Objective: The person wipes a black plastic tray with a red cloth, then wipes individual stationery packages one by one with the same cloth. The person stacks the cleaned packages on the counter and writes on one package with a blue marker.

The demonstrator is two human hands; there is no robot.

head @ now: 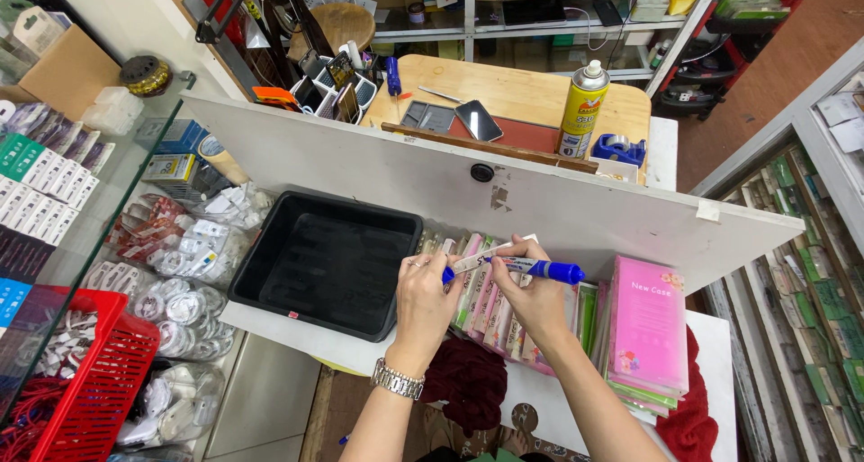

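My left hand [421, 293] pinches a thin flat packet [480, 259] by its edge, holding it up above a row of similar pink and green packets [490, 313]. My right hand [533, 293] grips a blue and white marker [531, 268], its tip touching the held packet. A metal watch [397, 379] sits on my left wrist. An empty black plastic tray [326, 262] lies just left of my hands.
A stack of pink boxes [648, 329] stands to the right. A white board [504, 197] slopes behind the tray. Beyond it is a wooden table [522, 98] with a yellow spray can [583, 109], a phone [478, 120] and a tape dispenser [617, 148]. A red basket [94, 385] and bagged cables [184, 273] are at left.
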